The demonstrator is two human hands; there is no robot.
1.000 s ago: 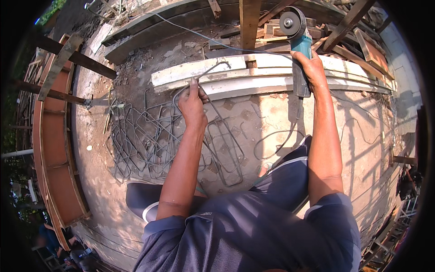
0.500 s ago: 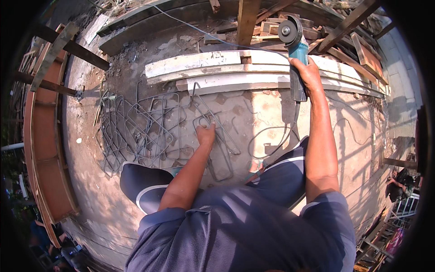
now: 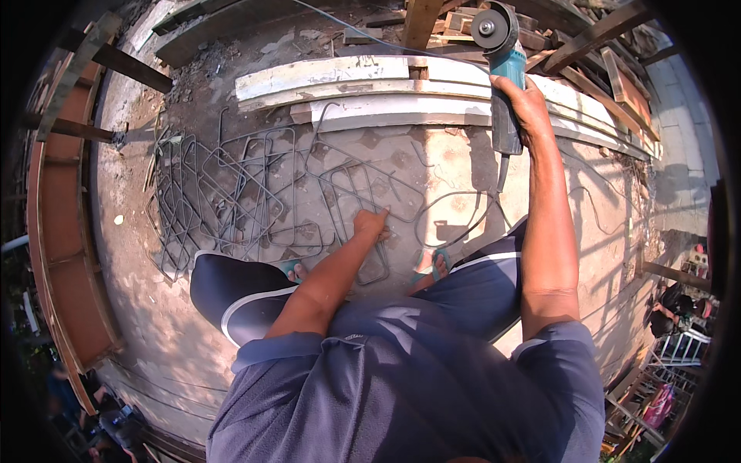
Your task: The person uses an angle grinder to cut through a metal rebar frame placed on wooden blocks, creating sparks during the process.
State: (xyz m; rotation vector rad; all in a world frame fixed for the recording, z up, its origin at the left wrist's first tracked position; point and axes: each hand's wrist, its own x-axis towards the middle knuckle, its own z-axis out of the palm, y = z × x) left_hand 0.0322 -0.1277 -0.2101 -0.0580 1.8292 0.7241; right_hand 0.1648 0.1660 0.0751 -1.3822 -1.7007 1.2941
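My right hand (image 3: 528,109) is wrapped round the body of a teal and black angle grinder (image 3: 507,68), held up on the right with its disc at the top and its cord hanging from the lower end. Lower and near the middle, my left hand (image 3: 372,224) is closed on a bent steel rod frame, a rebar stirrup (image 3: 375,266); my fingertips are partly hidden. Left of that hand, a tangled pile of similar rod frames (image 3: 224,193) lies on the ground. The grinder's disc is apart from the rods.
Long white-faced boards (image 3: 347,83) lie across the ground beyond the rods. Stacked timber (image 3: 463,31) and an upright post (image 3: 421,25) stand behind them. The grinder's black cord (image 3: 455,241) loops near my sandalled foot (image 3: 440,264). A brown panel (image 3: 73,231) runs along the left.
My left hand has shifted slightly right and the rod frames around it have changed position. My right hand still holds the grinder up. The whole view has tilted a little.
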